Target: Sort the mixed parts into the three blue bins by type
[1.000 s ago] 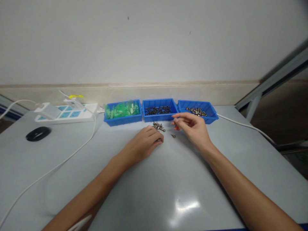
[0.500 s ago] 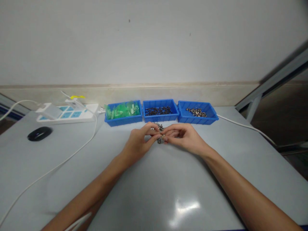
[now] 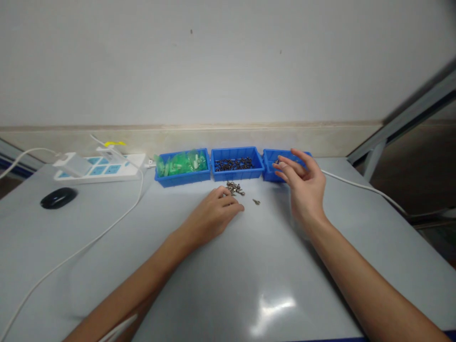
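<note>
My left hand [image 3: 215, 211] rests on the table beside a small pile of metal screws [image 3: 234, 188], its fingers curled; whatever they hold, if anything, is hidden. My right hand [image 3: 307, 185] is raised over the front of the right blue bin [image 3: 272, 176], fingers apart, with nothing seen in them. One metal piece [image 3: 256, 202] lies alone on the table between the hands. Dark screws [image 3: 233, 164] fill the bottom of the middle blue bin [image 3: 237, 175].
A left blue bin [image 3: 183, 178] holds a green plastic bag [image 3: 181, 163]. Farther left are a white power strip [image 3: 103, 176], a black mouse [image 3: 59, 197] and a white cable [image 3: 96, 244]. Another cable [image 3: 359, 184] runs along the right.
My right hand has left my left hand and moved right and up to the right bin, its fingers spreading. A metal piece now lies alone right of the pile.
</note>
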Demonstrator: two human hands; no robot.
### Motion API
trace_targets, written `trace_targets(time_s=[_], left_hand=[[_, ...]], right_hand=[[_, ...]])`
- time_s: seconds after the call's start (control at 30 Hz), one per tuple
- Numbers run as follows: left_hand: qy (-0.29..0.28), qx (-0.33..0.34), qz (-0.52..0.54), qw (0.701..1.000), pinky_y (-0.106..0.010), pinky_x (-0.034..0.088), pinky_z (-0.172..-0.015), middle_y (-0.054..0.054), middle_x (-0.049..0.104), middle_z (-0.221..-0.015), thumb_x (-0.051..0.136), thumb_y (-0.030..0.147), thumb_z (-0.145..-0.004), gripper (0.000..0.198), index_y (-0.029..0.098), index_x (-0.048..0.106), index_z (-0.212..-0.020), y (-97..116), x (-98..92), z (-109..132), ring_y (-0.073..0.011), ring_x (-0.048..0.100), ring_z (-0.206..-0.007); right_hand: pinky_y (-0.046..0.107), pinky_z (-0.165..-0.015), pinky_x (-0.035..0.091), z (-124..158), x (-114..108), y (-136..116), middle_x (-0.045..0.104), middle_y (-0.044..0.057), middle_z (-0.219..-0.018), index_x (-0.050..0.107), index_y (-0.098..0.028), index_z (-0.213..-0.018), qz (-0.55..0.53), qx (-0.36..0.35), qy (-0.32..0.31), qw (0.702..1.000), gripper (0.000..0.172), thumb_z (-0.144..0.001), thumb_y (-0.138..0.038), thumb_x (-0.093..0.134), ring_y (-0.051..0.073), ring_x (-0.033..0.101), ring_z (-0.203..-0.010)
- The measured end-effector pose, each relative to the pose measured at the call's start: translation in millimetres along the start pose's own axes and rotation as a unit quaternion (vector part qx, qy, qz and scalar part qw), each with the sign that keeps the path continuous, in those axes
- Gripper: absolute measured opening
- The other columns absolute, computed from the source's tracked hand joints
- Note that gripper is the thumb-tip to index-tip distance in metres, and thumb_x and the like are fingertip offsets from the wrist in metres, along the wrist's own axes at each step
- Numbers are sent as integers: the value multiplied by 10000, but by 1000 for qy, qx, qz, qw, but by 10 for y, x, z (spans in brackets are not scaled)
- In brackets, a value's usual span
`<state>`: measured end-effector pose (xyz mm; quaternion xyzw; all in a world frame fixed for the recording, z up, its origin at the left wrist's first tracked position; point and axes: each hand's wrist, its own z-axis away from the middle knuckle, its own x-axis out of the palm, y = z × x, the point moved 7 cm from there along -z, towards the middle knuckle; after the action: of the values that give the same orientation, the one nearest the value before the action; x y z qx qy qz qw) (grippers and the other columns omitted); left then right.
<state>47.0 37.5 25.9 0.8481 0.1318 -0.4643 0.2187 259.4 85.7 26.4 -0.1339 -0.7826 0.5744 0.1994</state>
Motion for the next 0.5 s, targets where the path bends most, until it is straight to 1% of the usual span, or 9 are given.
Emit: trace_targets(time_s=[0.1, 0.17, 0.23, 0.3, 0.37, 0.43, 0.5], left_hand=[[21, -17, 42, 999, -358, 550, -858, -97, 742, -962, 540, 99, -979, 190, 130, 713, -1050, -7, -42, -13, -216, 623, -931], [58, -59, 88, 993, -331, 562, -862, -91, 748, -1003, 584, 98, -959, 170, 143, 710, -1065, -58, -104, -16, -192, 668, -936], [105, -112, 141, 978, -295, 573, -842, -76, 757, -994, 656, 104, -917, 166, 150, 713, -1066, -134, -169, -6, -164, 697, -889], [154, -158, 204, 954, -268, 586, -807, -64, 760, -971, 723, 113, -865, 201, 154, 720, -1061, -214, -217, 15, -145, 705, -832], [187, -198, 278, 921, -260, 601, -783, -67, 757, -973, 764, 129, -824, 249, 152, 722, -1068, -290, -225, 38, -149, 715, -824], [196, -234, 343, 889, -259, 612, -776, -68, 756, -950, 783, 149, -804, 279, 146, 717, -1075, -346, -196, 54, -159, 727, -830], [186, -260, 383, 867, -250, 613, -765, -56, 753, -888, 792, 167, -798, 281, 138, 714, -1066, -370, -159, 61, -159, 734, -809]], right_hand=[[335, -677, 614, 45, 125, 2, 776, 39, -876, 670, -229, -1110, 18, 17, -76, 997, 382, -763, -332, 793, 191, 742, -708], [306, -636, 593, 101, 233, 13, 761, 32, -771, 695, -203, -1038, 37, 36, -147, 988, 308, -775, -339, 781, 173, 718, -636], [286, -625, 579, 174, 339, 20, 745, 30, -722, 714, -182, -973, 56, 51, -225, 971, 251, -784, -334, 775, 160, 702, -611], [275, -627, 571, 261, 431, 18, 737, 28, -709, 727, -173, -950, 63, 60, -300, 950, 224, -789, -321, 774, 153, 694, -609], [287, -664, 580, 353, 508, 9, 748, 37, -734, 742, -172, -966, 53, 69, -367, 926, 225, -790, -308, 776, 163, 711, -650], [313, -724, 594, 432, 560, -3, 770, 53, -793, 759, -177, -998, 36, 78, -413, 907, 247, -785, -299, 785, 184, 736, -720], [329, -759, 601, 485, 590, -2, 782, 65, -829, 776, -182, -1002, 25, 88, -437, 895, 251, -780, -298, 793, 200, 750, -768]])
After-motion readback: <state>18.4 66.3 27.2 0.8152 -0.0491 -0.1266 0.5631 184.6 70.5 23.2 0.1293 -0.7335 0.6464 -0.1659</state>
